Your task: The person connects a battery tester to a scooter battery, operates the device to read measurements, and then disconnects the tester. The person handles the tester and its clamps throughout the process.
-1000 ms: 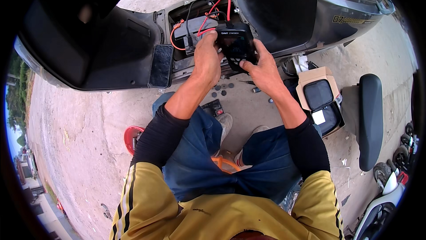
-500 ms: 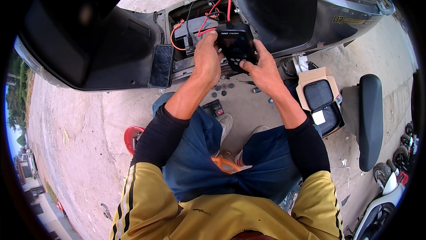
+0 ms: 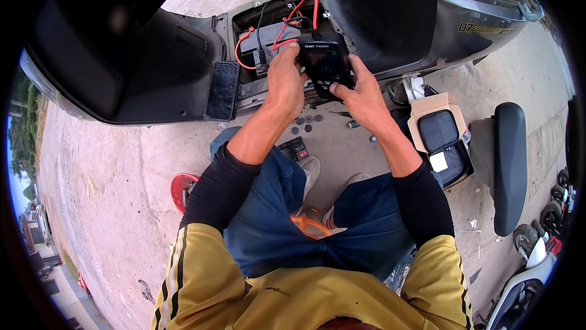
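Observation:
A black handheld battery tester (image 3: 325,55) with a dark screen is gripped from both sides in front of me. My left hand (image 3: 285,83) wraps round its left edge. My right hand (image 3: 365,95) holds the right edge, its thumb on the buttons below the screen. Red and black leads (image 3: 315,10) run from the tester's top into the open floor compartment of a dark scooter (image 3: 390,19). Inside that compartment sits a grey battery (image 3: 268,35) with an orange cable at its left end. The tester's back and several fingers are hidden.
On the concrete at right, an open cardboard box (image 3: 462,124) holds a black case (image 3: 438,130), beside a detached scooter seat (image 3: 510,168). Small round caps (image 3: 308,127) lie near my feet. A red bowl-like container (image 3: 183,190) stands at left.

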